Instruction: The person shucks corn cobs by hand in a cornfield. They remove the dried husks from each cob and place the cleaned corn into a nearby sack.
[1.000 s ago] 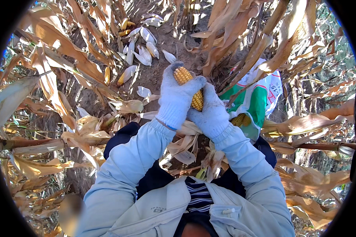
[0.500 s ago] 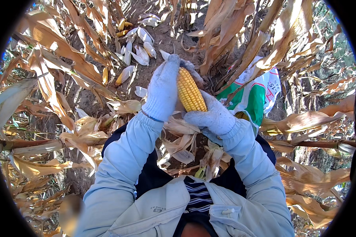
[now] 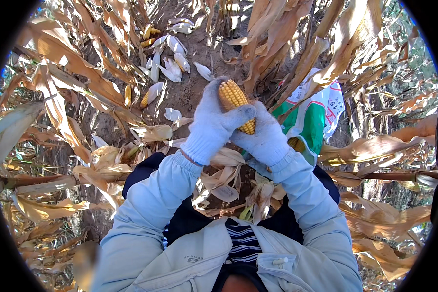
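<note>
Between my two gloved hands is a bare yellow ear of corn (image 3: 233, 95), tilted with its upper end to the left. My left hand (image 3: 217, 117), in a white knit glove, closes round it, its thumb laid across the kernels. My right hand (image 3: 264, 134), gloved alike, grips the lower end from the right. The fingers behind the ear are hidden. Dry husks (image 3: 224, 177) lie just below my hands, between my legs.
A white and green sack (image 3: 312, 125) stands at the right, with corn showing at its mouth. Ears partly in pale husk (image 3: 172, 69) lie on the soil at the upper left. Dry corn stalks and leaves (image 3: 384, 151) crowd both sides.
My left hand has turned and slid down the ear, bringing its thumb across the front. My right hand has shifted slightly up and right. The ear has risen a little.
</note>
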`<state>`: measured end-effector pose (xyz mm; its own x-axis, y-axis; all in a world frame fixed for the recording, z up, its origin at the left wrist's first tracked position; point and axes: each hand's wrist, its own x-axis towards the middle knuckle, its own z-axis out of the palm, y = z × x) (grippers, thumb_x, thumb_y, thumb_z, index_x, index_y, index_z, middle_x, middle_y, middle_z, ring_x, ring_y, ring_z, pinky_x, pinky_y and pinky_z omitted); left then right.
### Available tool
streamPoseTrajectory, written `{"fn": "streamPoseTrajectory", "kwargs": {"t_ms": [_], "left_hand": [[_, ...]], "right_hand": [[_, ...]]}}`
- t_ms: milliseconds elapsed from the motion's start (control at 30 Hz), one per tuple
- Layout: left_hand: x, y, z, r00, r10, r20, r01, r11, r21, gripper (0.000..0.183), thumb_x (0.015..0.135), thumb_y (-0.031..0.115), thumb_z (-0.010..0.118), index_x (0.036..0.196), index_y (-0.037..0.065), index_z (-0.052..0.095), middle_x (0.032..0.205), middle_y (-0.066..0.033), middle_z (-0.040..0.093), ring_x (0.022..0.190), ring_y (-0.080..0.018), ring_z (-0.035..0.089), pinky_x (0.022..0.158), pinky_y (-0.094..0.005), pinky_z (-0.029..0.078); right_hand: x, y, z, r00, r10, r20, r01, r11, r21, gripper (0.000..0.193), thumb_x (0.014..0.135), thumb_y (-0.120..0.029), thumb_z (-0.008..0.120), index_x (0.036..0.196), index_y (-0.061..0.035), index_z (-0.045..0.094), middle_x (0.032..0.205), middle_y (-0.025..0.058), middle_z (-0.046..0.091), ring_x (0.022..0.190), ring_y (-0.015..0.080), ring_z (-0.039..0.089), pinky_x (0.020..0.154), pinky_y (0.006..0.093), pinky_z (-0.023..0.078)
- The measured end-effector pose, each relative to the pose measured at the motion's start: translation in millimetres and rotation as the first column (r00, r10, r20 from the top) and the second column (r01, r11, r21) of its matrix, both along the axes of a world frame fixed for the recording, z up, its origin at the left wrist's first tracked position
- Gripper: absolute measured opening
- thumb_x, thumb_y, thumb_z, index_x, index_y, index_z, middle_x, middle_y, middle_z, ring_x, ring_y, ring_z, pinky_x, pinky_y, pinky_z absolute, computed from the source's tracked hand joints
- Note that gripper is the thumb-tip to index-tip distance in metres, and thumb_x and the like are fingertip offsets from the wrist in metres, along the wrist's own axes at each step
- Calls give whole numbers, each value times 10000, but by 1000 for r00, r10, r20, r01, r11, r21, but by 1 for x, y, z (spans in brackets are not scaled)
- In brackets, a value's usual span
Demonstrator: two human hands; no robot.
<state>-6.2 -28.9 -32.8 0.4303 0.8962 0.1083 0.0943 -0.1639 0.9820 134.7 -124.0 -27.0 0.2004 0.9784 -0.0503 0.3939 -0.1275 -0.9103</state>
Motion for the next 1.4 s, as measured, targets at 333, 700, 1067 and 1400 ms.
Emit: {"fn": "streamPoseTrajectory", "kwargs": {"t_ms": [333,700,1067,1400], "left_hand": [[7,-9,40,911,143,386,25,916,-400,289,964,215,727,1122,11,596,964,-116,676,928,-213,695,838,-351,600],[-3,10,59,752,212,625,199,830,-521,319,1117,305,473,1039,18,588,765,-32,518,691,-195,563,879,-450,604],[-41,52,48,879,186,439,-13,929,-369,321,1070,368,593,1205,79,625,660,16,521,559,-94,491,550,-324,534],[-25,8,47,884,-60,-464,215,933,290,766,830,466,838,1381,33,530,1185,-198,702,1081,-332,705,960,-419,549]], "right_hand": [[-10,-1,-4,995,102,-8,-102,995,13,799,785,-368,890,1381,-15,492,1257,149,641,1143,266,663,990,378,532],[-3,-14,10,447,141,-883,-420,905,-69,727,749,-329,872,1321,-32,537,900,49,636,629,87,520,500,222,387],[9,-10,12,665,81,-742,-252,960,-122,822,792,-240,857,1467,-32,437,1121,96,682,951,155,674,729,259,557],[-6,-8,24,994,46,103,-34,994,-108,810,783,-287,892,1414,-25,455,1255,159,636,1144,265,655,985,397,534]]}}
